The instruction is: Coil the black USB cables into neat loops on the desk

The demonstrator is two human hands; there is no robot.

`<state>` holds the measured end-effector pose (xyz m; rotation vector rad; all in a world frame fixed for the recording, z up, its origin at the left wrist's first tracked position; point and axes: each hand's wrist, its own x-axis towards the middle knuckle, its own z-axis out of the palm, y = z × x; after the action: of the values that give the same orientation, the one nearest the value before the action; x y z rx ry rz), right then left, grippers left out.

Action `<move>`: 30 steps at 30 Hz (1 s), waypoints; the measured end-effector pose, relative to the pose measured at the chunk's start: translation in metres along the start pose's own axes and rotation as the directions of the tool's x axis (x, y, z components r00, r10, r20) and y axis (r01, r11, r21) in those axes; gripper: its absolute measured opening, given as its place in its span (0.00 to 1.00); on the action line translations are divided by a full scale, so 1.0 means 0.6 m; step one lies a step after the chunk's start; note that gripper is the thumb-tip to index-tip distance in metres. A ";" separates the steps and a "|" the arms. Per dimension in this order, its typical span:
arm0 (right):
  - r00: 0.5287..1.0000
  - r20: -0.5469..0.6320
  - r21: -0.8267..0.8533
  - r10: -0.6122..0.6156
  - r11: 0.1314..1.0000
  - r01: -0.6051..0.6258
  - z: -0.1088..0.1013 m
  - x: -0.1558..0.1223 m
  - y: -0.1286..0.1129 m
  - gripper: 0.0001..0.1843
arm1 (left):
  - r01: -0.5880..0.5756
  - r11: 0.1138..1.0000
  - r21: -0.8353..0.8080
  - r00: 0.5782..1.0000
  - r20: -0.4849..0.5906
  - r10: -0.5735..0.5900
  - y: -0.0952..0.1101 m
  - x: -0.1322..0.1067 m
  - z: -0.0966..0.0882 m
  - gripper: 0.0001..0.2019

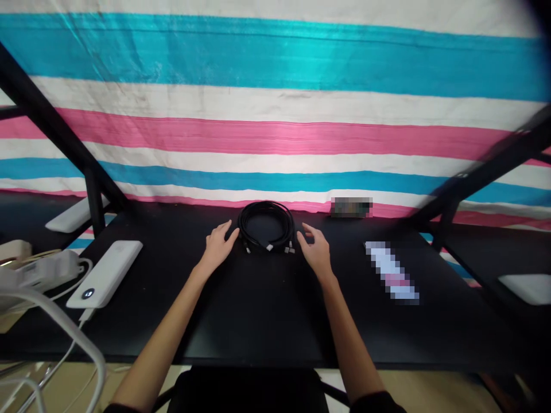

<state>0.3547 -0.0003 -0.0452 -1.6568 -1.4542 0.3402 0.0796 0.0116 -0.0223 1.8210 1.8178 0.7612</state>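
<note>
A coil of black cables (267,226) with silver plugs at its near side lies on the black table (258,304), close to the striped cloth wall. My left hand (218,245) rests flat on the table just left of the coil, fingers spread and reaching its edge. My right hand (315,248) lies just right of the coil, fingers apart and slightly curled, at the coil's rim. Neither hand holds anything.
A white power bank (105,274) with a lit button lies at the left, a white cable running from it. A white power strip (38,272) sits further left. Two blurred patches (391,272) lie at the right. Black diagonal frame bars (51,126) stand on both sides.
</note>
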 end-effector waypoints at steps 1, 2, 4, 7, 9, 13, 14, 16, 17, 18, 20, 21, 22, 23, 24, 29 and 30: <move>0.999 0.013 -0.012 0.045 0.999 -0.045 -0.004 -0.004 0.009 0.23 | 0.007 1.000 0.013 1.000 -0.014 -0.007 -0.010 -0.009 -0.004 0.21; 0.995 0.039 -0.030 0.091 0.995 -0.090 -0.008 -0.007 0.016 0.21 | 0.017 0.999 0.030 1.000 -0.026 -0.016 -0.020 -0.018 -0.007 0.20; 0.979 0.112 -0.096 0.168 0.983 -0.157 -0.012 -0.014 0.026 0.18 | 0.032 0.997 0.075 0.998 -0.047 -0.028 -0.040 -0.034 -0.009 0.18; 0.959 0.189 -0.228 0.210 0.960 -0.165 -0.014 -0.020 0.024 0.16 | 0.007 0.990 0.142 0.999 -0.051 0.000 -0.060 -0.050 -0.004 0.18; 0.958 0.198 -0.296 0.206 0.945 -0.142 -0.015 -0.023 0.015 0.16 | -0.027 0.985 0.168 0.999 -0.040 0.034 -0.063 -0.054 -0.001 0.18; 0.957 0.207 -0.359 0.201 0.926 -0.117 -0.018 -0.026 0.001 0.16 | -0.066 0.978 0.200 0.996 -0.043 0.076 -0.060 -0.055 0.000 0.16; 0.955 0.214 -0.367 0.204 0.923 -0.115 -0.019 -0.027 0.000 0.17 | -0.069 0.976 0.206 0.996 -0.046 0.080 -0.059 -0.055 -0.001 0.15; 0.951 0.227 -0.381 0.211 0.918 -0.113 -0.022 -0.026 0.001 0.17 | -0.061 0.974 0.217 0.996 -0.058 0.075 -0.059 -0.053 -0.004 0.13; 0.948 0.234 -0.386 0.218 0.915 -0.115 -0.023 -0.026 0.001 0.17 | -0.051 0.974 0.222 0.996 -0.066 0.067 -0.060 -0.052 -0.005 0.12; 0.944 0.240 -0.390 0.226 0.913 -0.119 -0.025 -0.026 0.001 0.17 | -0.038 0.973 0.227 0.996 -0.075 0.056 -0.061 -0.052 -0.006 0.10; 0.936 0.253 -0.395 0.243 0.910 -0.129 -0.027 -0.025 0.000 0.18 | -0.016 0.973 0.231 0.996 -0.081 0.036 -0.064 -0.050 -0.006 0.08; 0.933 0.258 -0.396 0.251 0.908 -0.135 -0.028 -0.026 -0.001 0.18 | -0.014 0.973 0.230 0.997 -0.073 0.032 -0.066 -0.050 -0.006 0.08; 0.930 0.262 -0.396 0.258 0.907 -0.140 -0.028 -0.026 -0.002 0.19 | -0.020 0.973 0.229 0.998 -0.059 0.034 -0.067 -0.050 -0.006 0.07; 0.928 0.265 -0.397 0.262 0.906 -0.143 -0.028 -0.026 -0.003 0.19 | -0.030 0.973 0.228 0.998 -0.043 0.041 -0.067 -0.050 -0.005 0.07; 0.926 0.266 -0.400 0.266 0.905 -0.145 -0.028 -0.027 -0.004 0.19 | -0.043 0.973 0.228 0.998 -0.029 0.051 -0.067 -0.050 -0.006 0.07; 0.925 0.266 -0.417 0.271 0.898 -0.143 -0.027 -0.026 -0.004 0.19 | -0.080 0.966 0.247 0.996 -0.014 0.087 -0.064 -0.053 -0.008 0.08; 0.927 0.262 -0.417 0.269 0.898 -0.142 -0.027 -0.026 -0.003 0.18 | -0.083 0.965 0.250 0.996 -0.015 0.090 -0.064 -0.054 -0.008 0.09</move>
<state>0.3605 -0.0213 -0.0398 -2.1717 -1.6606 0.4733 0.0488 -0.0198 -0.0462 2.0695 1.9350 0.6114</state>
